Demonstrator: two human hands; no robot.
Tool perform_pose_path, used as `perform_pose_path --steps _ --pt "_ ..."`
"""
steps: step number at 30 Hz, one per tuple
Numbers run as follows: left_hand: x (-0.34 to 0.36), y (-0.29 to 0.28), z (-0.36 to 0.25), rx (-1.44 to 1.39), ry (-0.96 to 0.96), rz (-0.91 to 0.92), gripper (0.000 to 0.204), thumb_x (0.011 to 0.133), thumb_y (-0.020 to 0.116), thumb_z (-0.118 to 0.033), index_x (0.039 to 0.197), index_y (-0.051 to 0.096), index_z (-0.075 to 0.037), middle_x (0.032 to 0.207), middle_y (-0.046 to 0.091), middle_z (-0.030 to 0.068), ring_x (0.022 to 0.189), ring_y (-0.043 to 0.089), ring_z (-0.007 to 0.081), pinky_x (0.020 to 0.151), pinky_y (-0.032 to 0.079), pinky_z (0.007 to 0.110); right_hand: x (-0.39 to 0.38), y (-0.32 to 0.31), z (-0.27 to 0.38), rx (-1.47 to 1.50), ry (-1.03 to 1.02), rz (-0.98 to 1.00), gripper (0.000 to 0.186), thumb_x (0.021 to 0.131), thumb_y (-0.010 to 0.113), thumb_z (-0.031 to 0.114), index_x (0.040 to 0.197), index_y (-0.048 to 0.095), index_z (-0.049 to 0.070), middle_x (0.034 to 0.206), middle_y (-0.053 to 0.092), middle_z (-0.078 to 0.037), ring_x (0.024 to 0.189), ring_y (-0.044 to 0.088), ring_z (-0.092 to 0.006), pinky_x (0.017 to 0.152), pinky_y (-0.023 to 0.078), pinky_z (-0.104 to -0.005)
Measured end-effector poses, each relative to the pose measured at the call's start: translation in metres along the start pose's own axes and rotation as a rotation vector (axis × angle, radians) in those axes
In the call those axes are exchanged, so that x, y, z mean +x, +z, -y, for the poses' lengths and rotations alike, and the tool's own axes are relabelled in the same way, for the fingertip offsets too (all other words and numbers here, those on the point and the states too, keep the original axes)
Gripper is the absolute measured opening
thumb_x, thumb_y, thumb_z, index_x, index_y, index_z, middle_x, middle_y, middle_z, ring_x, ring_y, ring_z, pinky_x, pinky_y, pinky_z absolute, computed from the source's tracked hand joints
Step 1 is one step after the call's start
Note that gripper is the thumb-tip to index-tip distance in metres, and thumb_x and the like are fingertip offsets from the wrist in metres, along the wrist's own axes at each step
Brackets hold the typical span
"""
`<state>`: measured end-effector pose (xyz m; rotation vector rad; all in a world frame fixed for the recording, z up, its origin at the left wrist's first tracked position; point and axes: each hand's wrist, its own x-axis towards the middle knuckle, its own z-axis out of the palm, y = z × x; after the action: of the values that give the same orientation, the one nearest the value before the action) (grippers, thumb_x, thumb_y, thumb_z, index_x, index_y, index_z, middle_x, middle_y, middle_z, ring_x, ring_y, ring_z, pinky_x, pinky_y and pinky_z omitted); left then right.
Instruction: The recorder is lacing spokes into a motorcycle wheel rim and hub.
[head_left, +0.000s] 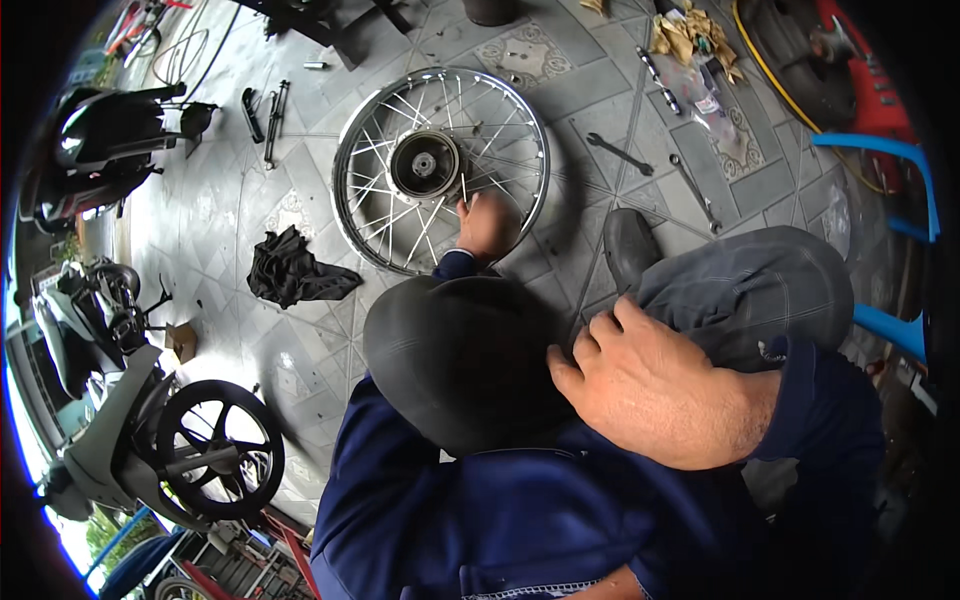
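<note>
A spoked wheel rim [522, 130] with a dark round hub [424, 163] lies flat on the tiled floor. My left hand [480, 222] reaches into the lower part of the wheel, its fingers closed at a spoke [462, 187] just below the hub; part of the hand is hidden behind my knee. My right hand [650, 380] is in the lower right, back upward, over my grey trouser legs, with its fingers bent and apart and nothing visible in them.
Two spanners [620, 150] [690, 190], a crumpled bag [690, 50] and a socket tool [655, 75] lie at right, beside blue-framed furniture [890, 150]. A black cloth [290, 270] and tools [270, 130] lie left. Parked motorbikes [125, 140] [150, 450] line the left side.
</note>
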<state>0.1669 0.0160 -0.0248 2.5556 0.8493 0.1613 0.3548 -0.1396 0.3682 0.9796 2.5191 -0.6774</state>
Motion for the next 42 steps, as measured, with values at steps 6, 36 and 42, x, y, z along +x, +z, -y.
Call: perform_pose_path --steps 6,36,42 --pt "-0.007 -0.005 -0.011 0.076 -0.056 0.079 0.008 0.078 0.072 -0.027 0.084 0.072 -0.022 0.108 0.062 -0.0029 0.116 0.048 0.0239 0.095 0.029 0.054 -0.004 0.002 0.004 0.022 -0.053 0.037 0.059 0.082 0.069 0.025 0.130 0.057 -0.007 0.106 0.068 -0.021 0.098 0.064 -0.0282 0.085 0.047 -0.0408" --pt "-0.005 -0.011 0.002 -0.213 -0.082 -0.242 0.007 0.088 0.064 -0.015 0.090 0.071 -0.014 0.100 0.067 0.0017 0.104 0.057 0.0265 0.093 0.037 0.044 0.007 0.020 -0.007 0.070 0.010 0.031 0.043 0.085 0.064 0.016 0.121 0.060 -0.005 0.095 0.069 -0.016 0.093 0.065 -0.0261 0.082 0.047 -0.0372" --pt "-0.044 -0.063 -0.019 -0.272 -0.739 -0.494 0.027 0.085 0.074 -0.026 0.096 0.070 -0.001 0.090 0.072 0.0154 0.087 0.069 0.0329 0.077 0.053 0.041 0.041 0.074 -0.033 0.203 0.300 0.019 0.034 0.092 0.061 0.022 0.115 0.061 -0.003 0.088 0.069 -0.017 0.087 0.068 -0.0304 0.074 0.051 -0.0415"
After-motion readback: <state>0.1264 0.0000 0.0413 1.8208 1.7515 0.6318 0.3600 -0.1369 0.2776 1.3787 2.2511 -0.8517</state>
